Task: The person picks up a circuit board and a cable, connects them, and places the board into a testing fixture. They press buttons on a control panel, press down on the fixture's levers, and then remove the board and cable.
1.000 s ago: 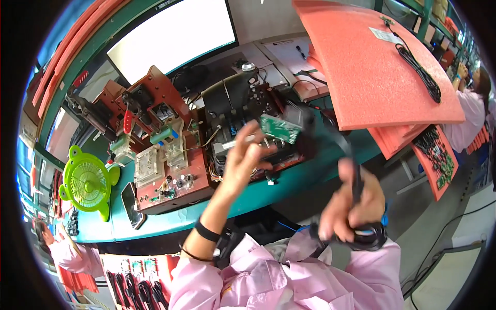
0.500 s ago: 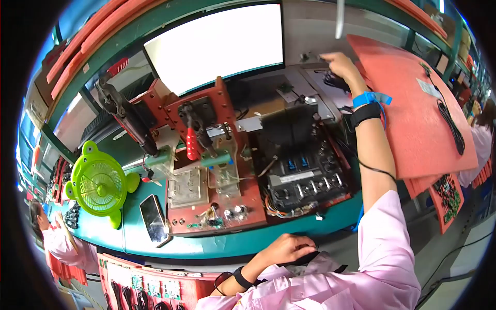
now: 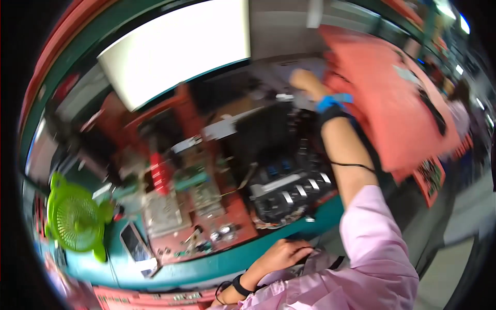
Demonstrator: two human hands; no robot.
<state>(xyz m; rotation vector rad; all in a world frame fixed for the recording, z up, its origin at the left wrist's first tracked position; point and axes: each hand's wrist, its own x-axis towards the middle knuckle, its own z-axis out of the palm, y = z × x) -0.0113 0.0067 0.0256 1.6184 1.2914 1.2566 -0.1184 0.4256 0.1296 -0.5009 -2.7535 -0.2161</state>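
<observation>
Tho apart, 2 hands [image 3: 284, 254] [image 3: 306, 82] nr 1 bench [image 3: 217, 266]

Head-worn fisheye, peering down over the bench [image 3: 199, 262] from the side opposite the monitor [image 3: 178, 54]. Pretty close in, but wide enough to catch both sides of that monitor.

The right arm [image 3: 345, 150] is extending almost straight from 4 o'clock, its forearm pointing toward 11 o'clock. The right hand [image 3: 306, 82] is sitting at 1 o'clock, angling toward 10 o'clock at the wrist; its fingers are blurring together, leaving their grip unclear. The left forearm [image 3: 231, 295] is lying low near 6 o'clock and pointing toward 2 o'clock. The left hand [image 3: 281, 256] is resting between 5 and 6 o'clock, its back facing up, its fingers bending slightly and pointing toward 3 o'clock, their undersides hiding from view
</observation>
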